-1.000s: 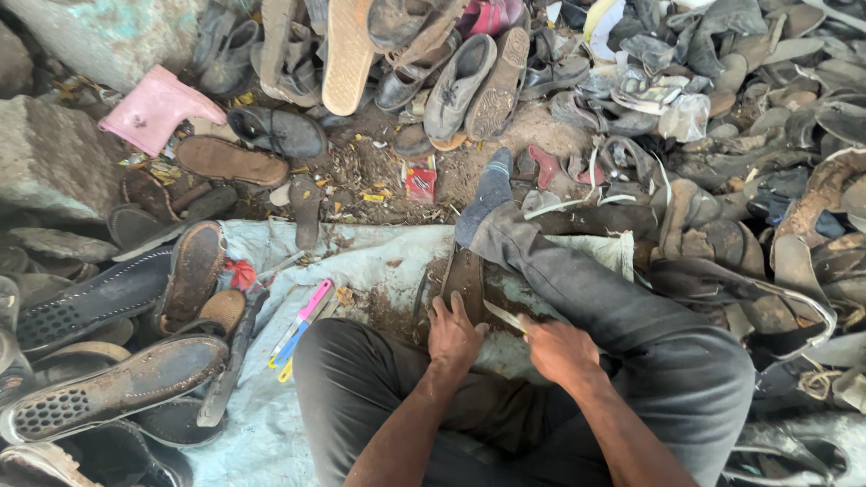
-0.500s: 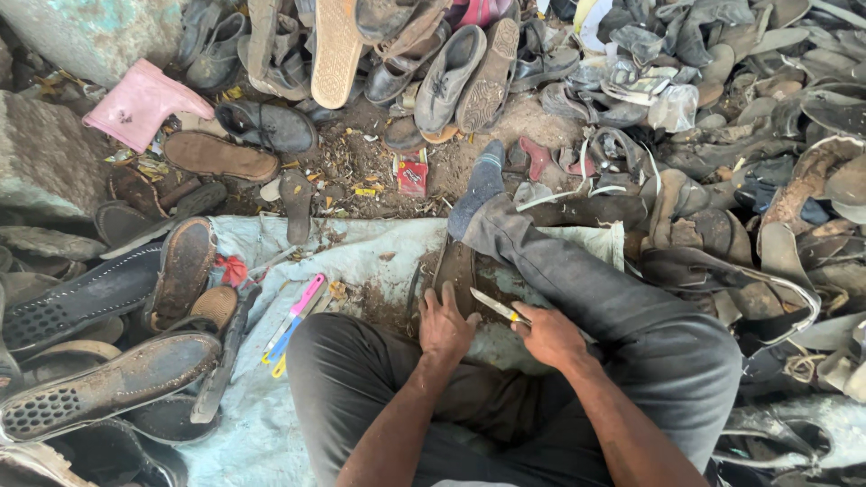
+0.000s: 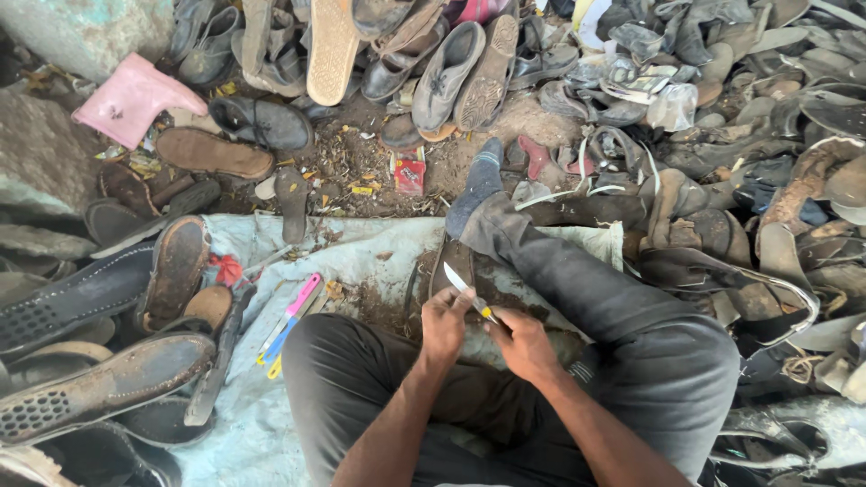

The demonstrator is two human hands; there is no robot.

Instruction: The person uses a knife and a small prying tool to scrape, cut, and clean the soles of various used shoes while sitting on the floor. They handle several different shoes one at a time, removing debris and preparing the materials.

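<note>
The right hand (image 3: 521,344) grips a small knife with a yellow handle and shiny blade (image 3: 469,294). The left hand (image 3: 446,323) is closed on a dark brown worn shoe sole (image 3: 451,263), which lies on the dirty pale cloth (image 3: 271,261) beside the outstretched leg. The blade touches the sole.

Layout relative to the cloth sheet (image 3: 379,257) on the ground: seated person's legs on its near part, one leg (image 3: 577,271) stretched across its right side; both hands (image 3: 446,325) (image 3: 521,343) above its middle, a knife (image 3: 469,293) between them over a sole (image 3: 451,266); plastic-handled tools (image 3: 289,316) on its left part; worn shoe soles (image 3: 171,271) along its left edge; piled shoes (image 3: 451,72) beyond its far edge
</note>
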